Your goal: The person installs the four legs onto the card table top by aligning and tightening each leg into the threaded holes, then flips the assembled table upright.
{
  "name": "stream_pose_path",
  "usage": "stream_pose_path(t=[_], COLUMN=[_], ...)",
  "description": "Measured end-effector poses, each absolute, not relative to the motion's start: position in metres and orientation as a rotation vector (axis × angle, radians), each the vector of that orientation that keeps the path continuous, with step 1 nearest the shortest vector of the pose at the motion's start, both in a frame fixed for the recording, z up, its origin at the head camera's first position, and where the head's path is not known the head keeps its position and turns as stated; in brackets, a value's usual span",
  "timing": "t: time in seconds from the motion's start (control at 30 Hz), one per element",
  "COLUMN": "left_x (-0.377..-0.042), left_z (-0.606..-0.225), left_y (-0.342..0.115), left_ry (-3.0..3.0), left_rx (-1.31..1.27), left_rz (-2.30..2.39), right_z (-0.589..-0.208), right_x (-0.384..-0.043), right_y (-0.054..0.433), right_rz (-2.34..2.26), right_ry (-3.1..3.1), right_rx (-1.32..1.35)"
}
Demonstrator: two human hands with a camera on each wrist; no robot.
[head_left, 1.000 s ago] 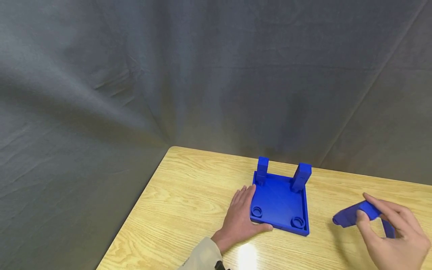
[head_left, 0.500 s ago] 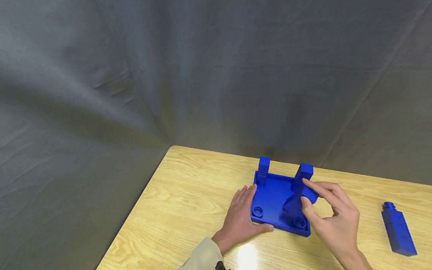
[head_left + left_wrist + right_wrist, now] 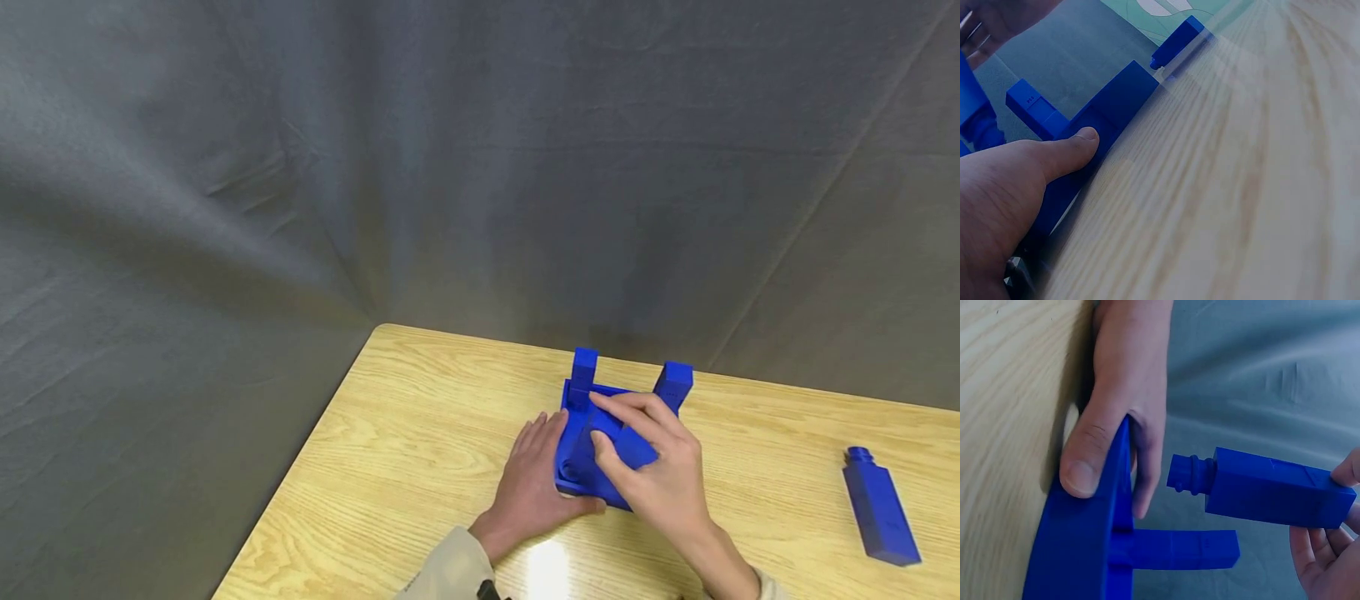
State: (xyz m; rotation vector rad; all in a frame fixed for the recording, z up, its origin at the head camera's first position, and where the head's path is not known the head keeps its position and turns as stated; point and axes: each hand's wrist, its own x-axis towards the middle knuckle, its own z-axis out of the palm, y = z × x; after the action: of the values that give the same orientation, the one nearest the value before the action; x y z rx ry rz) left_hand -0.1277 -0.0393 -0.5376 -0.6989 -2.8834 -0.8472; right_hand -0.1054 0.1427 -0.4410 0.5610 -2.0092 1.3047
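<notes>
A shallow blue square base (image 3: 621, 500) with raised edges lies on the table. Blue square legs stand upright in its far left (image 3: 584, 369) and far right (image 3: 674, 382) corners. My left hand (image 3: 525, 487) rests against the near left corner, straight fingers along the left side, thumb (image 3: 1082, 478) against the near edge. Between thumb and fingertips my right hand (image 3: 663, 471) pinches another blue leg (image 3: 1279, 490) by its plain end. The ridged round end points down toward the near left ring socket (image 3: 568, 472), still apart from the base. The near right socket is hidden behind my right hand.
A further blue leg (image 3: 882, 510) with a ridged end lies on its side to the right on the wood-grain table (image 3: 420, 425). Grey cloth (image 3: 480, 167) hangs behind and left of the table.
My right hand has carried the pinched leg leftward from the table's right side, past the near right corner, to above the near left socket. The left hand has stayed in place.
</notes>
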Motion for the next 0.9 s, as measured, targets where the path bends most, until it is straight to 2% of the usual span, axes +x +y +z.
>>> stream_pose_path(t=[0.5,0.9], left_x=[-0.129,-0.128], left_z=[-0.539,-0.538], left_y=[-0.036,-0.040], left_ry=[-2.820,-2.841], left_rx=[-0.735,-0.713], left_rz=[-0.788,-0.826], right_z=[-0.467,-0.459], right_x=[-0.113,-0.111], right_y=[0.137,0.138], right_rz=[1.153,1.069], right_ry=[-2.089,-2.215], right_rx=[0.690,0.725])
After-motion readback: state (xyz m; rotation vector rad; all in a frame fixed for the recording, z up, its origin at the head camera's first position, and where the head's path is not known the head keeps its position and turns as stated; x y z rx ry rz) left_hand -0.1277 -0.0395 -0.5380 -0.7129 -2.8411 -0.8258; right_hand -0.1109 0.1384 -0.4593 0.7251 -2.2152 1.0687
